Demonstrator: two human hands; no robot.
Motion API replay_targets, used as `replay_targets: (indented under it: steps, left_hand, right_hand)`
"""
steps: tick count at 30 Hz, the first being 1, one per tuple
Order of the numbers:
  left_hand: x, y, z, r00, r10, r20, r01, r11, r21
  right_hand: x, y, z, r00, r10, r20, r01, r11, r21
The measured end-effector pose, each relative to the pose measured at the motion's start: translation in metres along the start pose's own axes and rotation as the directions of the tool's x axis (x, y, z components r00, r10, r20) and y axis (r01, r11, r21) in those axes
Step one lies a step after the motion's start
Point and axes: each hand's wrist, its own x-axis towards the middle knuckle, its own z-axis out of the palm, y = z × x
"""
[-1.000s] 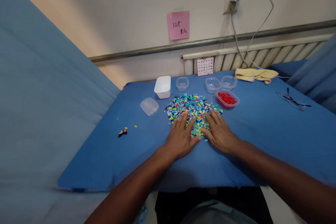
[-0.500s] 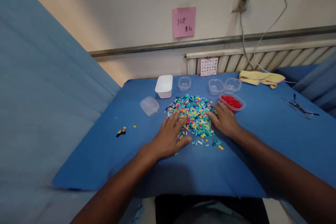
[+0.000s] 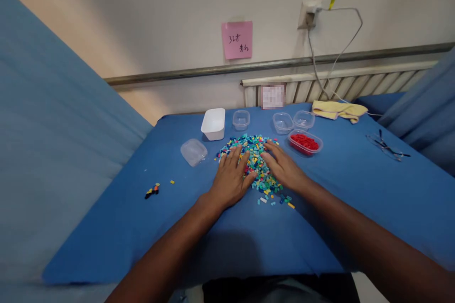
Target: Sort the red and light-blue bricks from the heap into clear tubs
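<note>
So both hands were at work on a pile of little coloured bricks (image 3: 265, 183) in the middle of the blue table (image 3: 106, 227). The left hand (image 3: 227, 183) lay palm down with its fingers spread over the pile's near left side, and the right hand (image 3: 286, 169) was angled in from the other side, thumb and fingers apart. Couldn't tell if any brick was tucked under the fingertips. Looked to me like a spreading or gathering step, and I'd say any next move called for flat, light fingers, since a few strays sat just off the near edge. Counts: two hands, one white tub (image 3: 214, 135), three see-through tubs (image 3: 241, 128) (image 3: 283, 130) (image 3: 304, 127), one red-filled tub (image 3: 304, 153) just beside the pile, one see-through lid (I think) (image 3: 194, 152), one pair of glasses (image 3: 381, 142), one yellow cloth (image 3: 336, 110). One yellow brick (image 3: 172, 182) lay alone near a small dark-and-yellow cluster (image 3: 152, 191). The pile was way too many to count, sorry.
</note>
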Motion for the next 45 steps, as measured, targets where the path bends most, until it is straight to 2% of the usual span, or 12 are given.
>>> replay_targets:
  steps: [3,6,9,14,17,21,23,25,29,35,40,45]
  left_hand:
    - [-0.02,0.026,0.004,0.974,0.215,0.065,-0.213,0.976,-0.045]
    - [-0.027,0.055,0.02,0.914,0.398,0.077,-0.392,0.916,-0.091]
    - [-0.015,0.063,0.032,0.917,0.396,0.043,-0.392,0.917,-0.078]
    - [0.013,0.037,0.026,0.957,0.29,-0.005,-0.29,0.957,0.03]
    - [0.017,0.028,0.013,0.981,0.192,-0.01,-0.192,0.98,0.052]
    - [0.011,0.031,-0.003,0.982,0.189,0.005,-0.189,0.982,-0.005]
    - [0.014,0.033,-0.009,0.973,0.229,0.005,-0.229,0.973,-0.042]
    - [0.029,0.033,-0.011,0.967,0.254,-0.004,-0.253,0.965,-0.071]
    - [0.093,0.033,-0.001,0.96,0.281,0.02,-0.278,0.957,-0.085]
    - [0.176,0.049,0.022,0.949,0.284,0.138,-0.283,0.959,-0.026]
    - [0.172,0.056,0.012,0.942,0.274,0.194,-0.285,0.958,0.035]
    - [0.146,0.069,-0.006,0.937,0.262,0.23,-0.289,0.953,0.094]
  right_hand:
    - [-0.037,0.009,-0.01,0.97,0.152,-0.191,-0.142,0.988,0.067]
    - [-0.057,0.005,0.008,0.939,0.254,-0.233,-0.22,0.962,0.16]
    - [-0.049,-0.009,0.032,0.94,0.269,-0.21,-0.219,0.947,0.234]
    - [-0.012,-0.027,0.039,0.944,0.299,-0.142,-0.24,0.913,0.33]
    - [-0.003,-0.026,0.016,0.975,0.17,-0.145,-0.128,0.957,0.261]
    - [-0.001,0.01,-0.049,0.957,-0.079,-0.278,0.042,0.989,-0.139]
    - [0.0,0.042,-0.083,0.944,-0.049,-0.327,-0.044,0.961,-0.271]
    - [0.001,0.075,-0.106,0.931,0.107,-0.348,-0.213,0.935,-0.283]
    - [0.002,0.114,-0.112,0.896,0.362,-0.257,-0.402,0.907,-0.128]
    - [-0.008,0.112,-0.101,0.917,0.279,-0.284,-0.345,0.914,-0.215]
    - [-0.032,0.126,-0.135,0.884,0.237,-0.402,-0.364,0.889,-0.277]
    - [-0.036,0.152,-0.172,0.788,0.277,-0.55,-0.476,0.841,-0.258]
